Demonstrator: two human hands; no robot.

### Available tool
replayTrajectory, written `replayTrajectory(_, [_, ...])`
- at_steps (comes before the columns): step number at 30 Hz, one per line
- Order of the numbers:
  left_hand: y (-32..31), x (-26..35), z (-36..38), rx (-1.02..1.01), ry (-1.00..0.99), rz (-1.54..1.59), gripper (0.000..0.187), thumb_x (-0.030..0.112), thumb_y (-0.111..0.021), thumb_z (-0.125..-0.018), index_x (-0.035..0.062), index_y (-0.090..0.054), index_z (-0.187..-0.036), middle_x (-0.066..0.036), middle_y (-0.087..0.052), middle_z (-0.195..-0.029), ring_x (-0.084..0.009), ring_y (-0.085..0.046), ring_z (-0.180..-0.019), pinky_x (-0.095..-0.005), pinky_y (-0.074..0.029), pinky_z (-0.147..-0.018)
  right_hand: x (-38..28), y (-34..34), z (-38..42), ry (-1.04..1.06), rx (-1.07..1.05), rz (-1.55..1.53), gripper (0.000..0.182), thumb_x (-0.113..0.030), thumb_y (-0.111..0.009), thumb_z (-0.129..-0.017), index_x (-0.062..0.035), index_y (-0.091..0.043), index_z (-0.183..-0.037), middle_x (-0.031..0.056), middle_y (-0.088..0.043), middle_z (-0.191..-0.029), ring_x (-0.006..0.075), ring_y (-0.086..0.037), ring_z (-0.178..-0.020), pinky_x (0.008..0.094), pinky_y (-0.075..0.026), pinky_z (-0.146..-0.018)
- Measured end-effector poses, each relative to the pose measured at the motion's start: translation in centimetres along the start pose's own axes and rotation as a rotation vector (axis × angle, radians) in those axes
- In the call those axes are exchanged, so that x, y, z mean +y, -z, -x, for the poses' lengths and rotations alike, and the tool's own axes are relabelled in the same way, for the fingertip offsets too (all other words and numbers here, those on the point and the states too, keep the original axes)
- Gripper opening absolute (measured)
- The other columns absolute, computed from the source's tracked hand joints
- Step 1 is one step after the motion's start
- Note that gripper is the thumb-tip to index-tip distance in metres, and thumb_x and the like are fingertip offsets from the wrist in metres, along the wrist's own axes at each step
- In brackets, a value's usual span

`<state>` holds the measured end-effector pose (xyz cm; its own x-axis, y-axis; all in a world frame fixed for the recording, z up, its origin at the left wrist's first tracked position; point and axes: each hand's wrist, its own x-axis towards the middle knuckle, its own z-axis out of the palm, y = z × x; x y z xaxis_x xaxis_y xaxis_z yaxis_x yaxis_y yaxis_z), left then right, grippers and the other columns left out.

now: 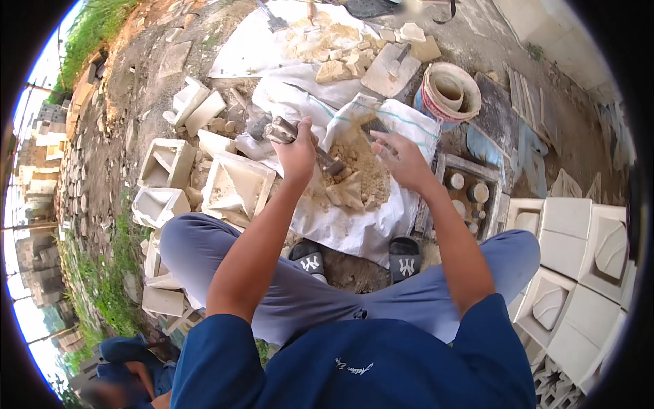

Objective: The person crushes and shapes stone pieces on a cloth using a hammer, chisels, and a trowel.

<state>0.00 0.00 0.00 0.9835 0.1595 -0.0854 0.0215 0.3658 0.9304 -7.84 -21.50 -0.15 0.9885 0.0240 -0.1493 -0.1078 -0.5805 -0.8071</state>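
My left hand [298,153] is closed around a hammer-like metal tool [281,130], its thick greyish-brown head sticking out on the left. The tool's rounded lower end [334,168] points down toward a mound of sandy, crumbly material [371,167]. That mound lies on a white woven sack [361,232] spread in front of my feet. My right hand [403,161] hovers over the mound's right side, fingers apart. Close by its fingertips is a dark flat piece [374,125]. A pale broken lump [347,191] rests on the mound below my hands.
White square moulded blocks [238,187] stand at left, more [569,225] at right. A bucket [449,95] with a smaller container inside sits upper right, above a frame [470,194] holding round pieces. A trowel [397,65] lies on a slab. Another person [133,371] is at lower left.
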Motion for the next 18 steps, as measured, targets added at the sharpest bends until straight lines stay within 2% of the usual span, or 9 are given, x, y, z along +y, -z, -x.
replayTrajectory(2, [-1.1, 2.2, 0.3, 0.055, 0.01, 0.007, 0.034, 0.004, -0.061, -0.092, 0.0092, -0.044, -0.063, 0.002, -0.038, -0.053, -0.0097, -0.035, -0.046, -0.0306, -0.037, -0.05, 1.5, -0.4, -0.5, 0.18, 0.112, 0.069, 0.052, -0.047, -0.058, -0.097, -0.0099, -0.061, -0.133, 0.0157, -0.065, -0.112, 0.0251, -0.062, -0.084, 0.0384, -0.051, -0.083])
replayTrajectory(3, [0.4, 4.4, 3.5, 0.097, 0.111, -0.052, 0.034, 0.004, -0.061, -0.092, 0.0092, -0.044, -0.063, 0.002, -0.038, -0.053, -0.0097, -0.035, -0.046, -0.0306, -0.037, -0.05, 0.4, -1.7, 3.1, 0.087, 0.042, 0.027, 0.052, -0.047, -0.058, -0.097, -0.0099, -0.061, -0.133, 0.0157, -0.065, -0.112, 0.0251, -0.062, -0.084, 0.0384, -0.051, -0.083])
replayTrajectory(5, [0.0, 7.2, 3.6, 0.02, 0.036, -0.05, 0.034, 0.003, -0.059, -0.093, 0.01, -0.044, -0.063, 0.003, -0.037, -0.054, -0.0096, -0.035, -0.046, -0.0292, -0.036, -0.05, -0.8, -1.0, 3.0, 0.019, -0.007, 0.001, 0.05, -0.045, -0.057, -0.097, -0.0097, -0.062, -0.132, 0.0164, -0.065, -0.112, 0.0282, -0.062, -0.084, 0.0391, -0.05, -0.083])
replayTrajectory(7, [0.3, 5.3, 2.8, 0.026, 0.044, -0.024, 0.034, 0.003, -0.057, -0.094, 0.01, -0.043, -0.063, 0.003, -0.037, -0.054, -0.0097, -0.034, -0.046, -0.028, -0.035, -0.05, -0.6, -0.6, 2.2, 0.026, 0.014, -0.002, 0.049, -0.044, -0.058, -0.097, -0.0094, -0.062, -0.131, 0.0172, -0.064, -0.112, 0.0292, -0.062, -0.086, 0.0391, -0.05, -0.084])
replayTrajectory(9, [1.2, 1.3, 1.7, 0.011, -0.059, -0.094, 0.034, 0.002, -0.057, -0.093, 0.0099, -0.043, -0.063, 0.003, -0.037, -0.054, -0.0093, -0.033, -0.046, -0.0273, -0.032, -0.05, -0.5, -0.8, 1.6, 0.052, 0.022, -0.002, 0.048, -0.044, -0.058, -0.097, -0.0092, -0.063, -0.13, 0.0179, -0.064, -0.112, 0.0303, -0.063, -0.088, 0.0392, -0.05, -0.084])
replayTrajectory(10, [0.9, 1.9, 1.0, -0.003, 0.015, -0.045, 0.035, 0.002, -0.056, -0.094, 0.0098, -0.042, -0.063, 0.003, -0.038, -0.054, -0.009, -0.032, -0.047, -0.0276, -0.03, -0.049, -0.1, -1.2, 1.4, 0.064, 0.011, 0.022, 0.047, -0.043, -0.058, -0.097, -0.009, -0.063, -0.129, 0.0182, -0.064, -0.111, 0.0304, -0.063, -0.089, 0.039, -0.05, -0.085])
replayTrajectory(14, [-0.7, 5.3, 0.5, -0.022, -0.028, -0.034, 0.037, 0.002, -0.057, -0.093, 0.0109, -0.041, -0.062, 0.003, -0.038, -0.054, -0.0086, -0.032, -0.047, -0.0274, -0.029, -0.049, 0.6, -1.3, 0.1, 0.183, 0.059, 0.11, 0.043, -0.039, -0.059, -0.097, -0.0084, -0.065, -0.126, 0.0181, -0.064, -0.108, 0.0299, -0.062, -0.089, 0.0384, -0.049, -0.084])
replayTrajectory(17, [-0.3, 3.8, 0.6, -0.051, -0.069, 0.004, 0.037, 0.002, -0.058, -0.093, 0.0109, -0.041, -0.062, 0.003, -0.039, -0.055, -0.008, -0.033, -0.047, -0.0269, -0.03, -0.049, -0.5, -0.2, 0.4, 0.071, 0.012, 0.079, 0.043, -0.039, -0.058, -0.097, -0.008, -0.065, -0.126, 0.0188, -0.064, -0.108, 0.0328, -0.062, -0.096, 0.0399, -0.048, -0.088])
replayTrajectory(18, [0.5, 1.1, 0.4, -0.062, -0.049, -0.119, 0.035, 0.002, -0.059, -0.093, 0.0107, -0.043, -0.063, 0.004, -0.04, -0.055, -0.0073, -0.035, -0.048, -0.0264, -0.03, -0.049, -0.5, -0.2, 0.5, 0.033, 0.004, 0.064, 0.043, -0.039, -0.057, -0.098, -0.0078, -0.064, -0.126, 0.0203, -0.064, -0.111, 0.0355, -0.061, -0.103, 0.0422, -0.047, -0.093])
